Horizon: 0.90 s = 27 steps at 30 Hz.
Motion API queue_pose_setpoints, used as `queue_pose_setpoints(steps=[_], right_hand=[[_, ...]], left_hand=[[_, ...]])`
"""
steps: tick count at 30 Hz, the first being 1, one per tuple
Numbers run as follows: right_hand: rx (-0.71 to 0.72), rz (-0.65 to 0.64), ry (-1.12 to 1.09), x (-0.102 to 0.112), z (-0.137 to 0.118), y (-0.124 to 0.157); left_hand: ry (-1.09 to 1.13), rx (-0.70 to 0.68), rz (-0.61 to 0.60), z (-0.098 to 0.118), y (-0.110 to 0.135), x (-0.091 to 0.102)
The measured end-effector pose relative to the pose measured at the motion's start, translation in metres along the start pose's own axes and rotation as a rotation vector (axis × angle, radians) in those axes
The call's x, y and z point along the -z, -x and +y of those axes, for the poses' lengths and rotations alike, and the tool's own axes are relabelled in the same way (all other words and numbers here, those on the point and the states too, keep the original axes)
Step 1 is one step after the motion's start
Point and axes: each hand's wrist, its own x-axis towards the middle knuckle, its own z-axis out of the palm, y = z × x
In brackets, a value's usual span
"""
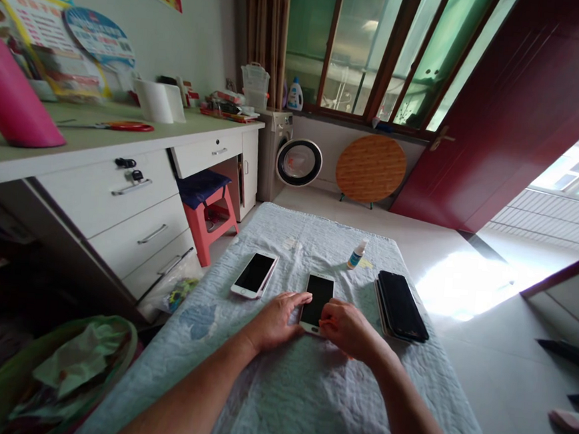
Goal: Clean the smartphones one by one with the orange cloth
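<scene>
A white phone with a dark screen (319, 295) lies in the middle of a table covered with a pale quilted cloth (276, 383). My left hand (277, 320) rests with fingers stretched along the phone's left edge, touching it. My right hand (348, 327) sits at the phone's lower right corner, fingers curled in a pinch against it; anything it holds is too small to make out. A second white phone (254, 274) lies to the left. A stack of dark phones (401, 306) lies to the right. A small dropper bottle (357, 254) stands behind them.
A white desk with drawers (121, 190) runs along the left, with a pink roll (13, 98) on it. A red stool (212, 214) stands under it, a washing machine (289, 157) and round wooden tabletop (371, 168) at the back. A green bag (57, 372) sits lower left.
</scene>
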Motion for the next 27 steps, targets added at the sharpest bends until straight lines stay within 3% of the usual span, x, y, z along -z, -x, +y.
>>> queue_pose_setpoints(steps=[6,12,19,23,27], right_hand=[[0.074,0.038,-0.036,-0.013,-0.015,-0.003],[0.113,0.116,-0.059,-0.022,-0.011,-0.008],[-0.101,0.253,0.069,-0.013,0.007,-0.012],[-0.159,0.195,0.089,-0.003,0.015,-0.008],[-0.079,0.066,0.005,0.009,0.015,-0.001]], left_hand=[[0.015,0.011,0.001,0.000,-0.001,0.000],[0.021,-0.004,0.003,0.000,0.000,0.000],[0.018,-0.003,-0.003,-0.002,0.000,-0.001],[0.014,-0.002,-0.003,-0.002,0.000,-0.002],[0.010,-0.001,0.004,-0.001,0.000,-0.002]])
